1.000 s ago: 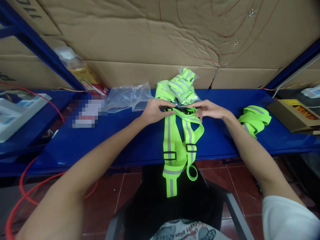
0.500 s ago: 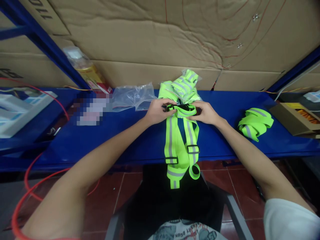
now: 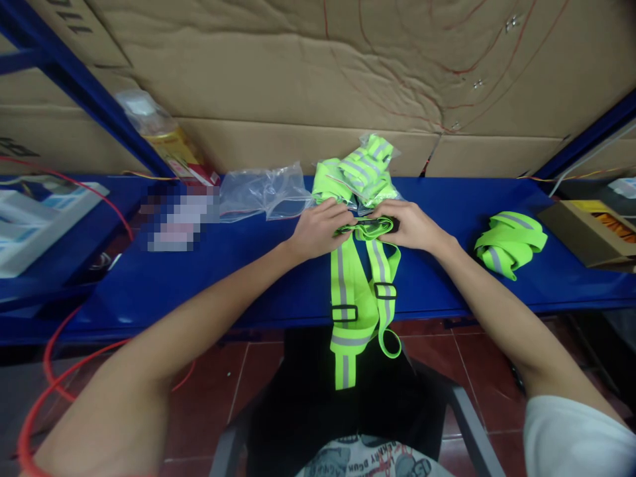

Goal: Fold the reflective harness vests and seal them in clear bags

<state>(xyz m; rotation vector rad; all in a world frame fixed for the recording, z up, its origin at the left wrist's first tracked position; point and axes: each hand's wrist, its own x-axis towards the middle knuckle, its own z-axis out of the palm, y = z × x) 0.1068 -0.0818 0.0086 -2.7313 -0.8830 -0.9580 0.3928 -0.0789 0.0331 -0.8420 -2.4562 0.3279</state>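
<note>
A neon yellow-green reflective strap harness (image 3: 354,291) with grey stripes and black slide buckles lies across the blue table, its lower end hanging past the front edge. My left hand (image 3: 322,228) closes around the left end of its folded upper part. On the other end of that fold, my right hand (image 3: 405,225) has its fingers pinched. The folded band between the hands shows several layers; the fingertips partly hide it. Just behind the hands are bagged bundles of the same webbing (image 3: 365,169).
Clear plastic bags (image 3: 265,192) lie left of the bundles, near a bottle (image 3: 163,136). A loose harness bundle (image 3: 511,244) and an open cardboard box (image 3: 586,232) sit to the right. Cardboard (image 3: 258,73) lines the back. A red hose (image 3: 47,384) loops at lower left.
Both hands have turned the folded upper band over, and its layers now face up more tightly gathered. The hanging end has dropped slightly lower.
</note>
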